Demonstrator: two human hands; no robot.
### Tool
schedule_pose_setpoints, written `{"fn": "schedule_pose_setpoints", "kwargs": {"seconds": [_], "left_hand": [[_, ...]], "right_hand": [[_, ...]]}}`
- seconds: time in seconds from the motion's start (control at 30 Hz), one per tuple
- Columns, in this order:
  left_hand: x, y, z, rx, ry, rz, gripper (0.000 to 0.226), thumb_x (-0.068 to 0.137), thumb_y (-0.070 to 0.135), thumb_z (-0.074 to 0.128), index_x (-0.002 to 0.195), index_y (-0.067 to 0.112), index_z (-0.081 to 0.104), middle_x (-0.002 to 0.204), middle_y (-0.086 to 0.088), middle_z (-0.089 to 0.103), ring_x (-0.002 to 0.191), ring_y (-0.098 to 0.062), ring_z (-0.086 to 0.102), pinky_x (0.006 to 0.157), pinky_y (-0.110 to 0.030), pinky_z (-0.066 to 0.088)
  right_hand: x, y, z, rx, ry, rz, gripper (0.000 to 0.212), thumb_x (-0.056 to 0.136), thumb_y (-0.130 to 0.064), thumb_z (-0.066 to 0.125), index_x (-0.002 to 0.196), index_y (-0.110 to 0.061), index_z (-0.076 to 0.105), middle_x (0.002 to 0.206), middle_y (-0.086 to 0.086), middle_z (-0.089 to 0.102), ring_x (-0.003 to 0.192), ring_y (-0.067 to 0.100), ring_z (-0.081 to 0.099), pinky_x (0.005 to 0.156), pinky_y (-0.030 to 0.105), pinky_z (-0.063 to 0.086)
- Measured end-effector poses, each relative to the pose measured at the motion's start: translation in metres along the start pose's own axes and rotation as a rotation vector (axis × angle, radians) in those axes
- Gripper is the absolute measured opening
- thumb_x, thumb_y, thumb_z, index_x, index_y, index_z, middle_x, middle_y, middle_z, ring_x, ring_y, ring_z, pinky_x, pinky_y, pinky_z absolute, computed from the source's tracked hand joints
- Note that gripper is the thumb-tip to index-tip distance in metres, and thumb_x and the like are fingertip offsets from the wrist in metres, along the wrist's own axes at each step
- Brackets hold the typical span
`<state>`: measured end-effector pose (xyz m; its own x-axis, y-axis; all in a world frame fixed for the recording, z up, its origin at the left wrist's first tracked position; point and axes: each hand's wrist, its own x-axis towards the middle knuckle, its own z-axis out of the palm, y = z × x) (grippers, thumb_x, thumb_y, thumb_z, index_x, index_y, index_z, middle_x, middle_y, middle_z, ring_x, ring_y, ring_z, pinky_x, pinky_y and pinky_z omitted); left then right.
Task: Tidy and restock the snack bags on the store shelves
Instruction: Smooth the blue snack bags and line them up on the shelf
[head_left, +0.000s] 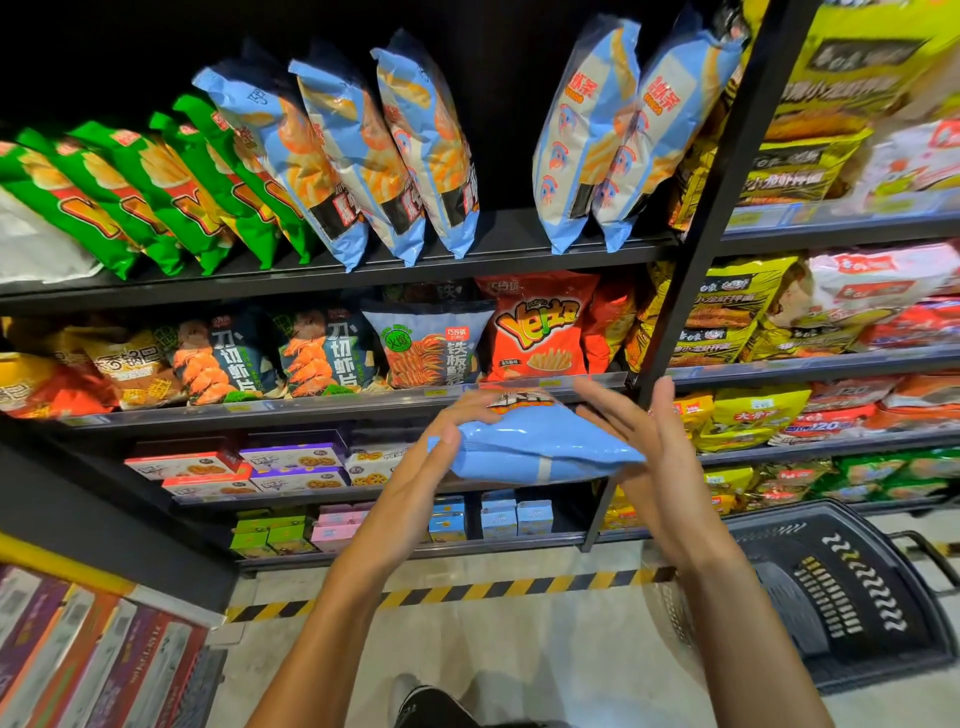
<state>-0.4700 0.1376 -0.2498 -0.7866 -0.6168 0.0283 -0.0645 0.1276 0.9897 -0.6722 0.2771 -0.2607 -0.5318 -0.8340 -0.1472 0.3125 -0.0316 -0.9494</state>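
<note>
Black store shelving stood behind; a light-blue plastic snack bag was held flat between the left hand, fingers curled over its edge, and the straight-fingered right hand, judged bound for the top-row gap

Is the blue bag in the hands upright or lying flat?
Flat: the blue bag lies sideways between the left hand and right hand.

The bag held between the hands is plain light blue with an orange and black strip at its far end. On the top shelf, green bags with red and yellow print stand beside light blue bags printed orange. Below stands an orange-red bag. The floor tape is striped yellow and black. The basket is black.
</note>
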Motion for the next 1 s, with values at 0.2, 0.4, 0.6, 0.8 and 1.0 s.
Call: {"fn": "schedule_pose_setpoints", "kwargs": {"seconds": [0.2,0.4,0.6,0.8,1.0], "left_hand": [[0.007,0.009,-0.004,0.172,-0.19,0.149,0.041,0.1,0.048,0.042,0.131,0.03,0.063,0.162,0.024,0.032,0.153,0.002,0.02,0.109,-0.007,0.03],[0.02,-0.009,-0.013,0.059,-0.08,0.155,0.089,0.08,0.088,0.049,0.157,0.052,0.022,0.165,0.03,0.018,0.153,0.004,0.019,0.118,-0.039,0.033],[0.065,-0.018,-0.032,-0.263,0.02,-0.161,0.108,0.065,0.09,0.063,0.152,0.032,0.04,0.154,0.013,0.049,0.106,0.012,0.066,0.082,-0.02,0.054],[0.077,0.027,-0.032,-0.27,-0.106,-0.196,0.07,0.086,0.056,0.071,0.148,0.037,0.042,0.135,0.027,0.06,0.129,0.003,0.05,0.113,-0.052,0.021],[0.121,0.043,-0.06,-0.213,-0.106,-0.067,0.062,0.089,0.045,0.076,0.143,0.04,0.047,0.134,0.016,0.067,0.124,-0.009,0.063,0.113,-0.055,0.036]], "right_hand": [[0.018,-0.011,0.002,-0.22,-0.187,0.237,0.06,0.097,-0.033,0.068,0.153,-0.027,0.048,0.156,-0.004,0.043,0.143,0.029,0.047,0.105,0.041,0.052],[0.013,-0.004,-0.003,-0.32,-0.178,-0.101,0.078,0.084,-0.03,0.079,0.149,-0.052,0.041,0.149,-0.042,0.039,0.144,-0.011,0.034,0.117,0.03,0.036],[0.018,-0.01,0.011,-0.245,-0.187,-0.317,0.088,0.086,-0.011,0.078,0.157,-0.038,0.036,0.163,-0.017,0.036,0.152,0.011,0.033,0.12,0.054,0.037],[0.04,-0.019,0.026,-0.322,-0.184,-0.398,0.094,0.089,-0.009,0.079,0.16,-0.044,0.026,0.167,-0.017,0.027,0.156,0.012,0.025,0.121,0.056,0.033],[0.074,-0.037,0.044,-0.356,-0.168,-0.426,0.103,0.088,-0.012,0.081,0.159,-0.052,0.016,0.165,-0.023,0.025,0.151,0.009,0.034,0.118,0.048,0.042]]}}
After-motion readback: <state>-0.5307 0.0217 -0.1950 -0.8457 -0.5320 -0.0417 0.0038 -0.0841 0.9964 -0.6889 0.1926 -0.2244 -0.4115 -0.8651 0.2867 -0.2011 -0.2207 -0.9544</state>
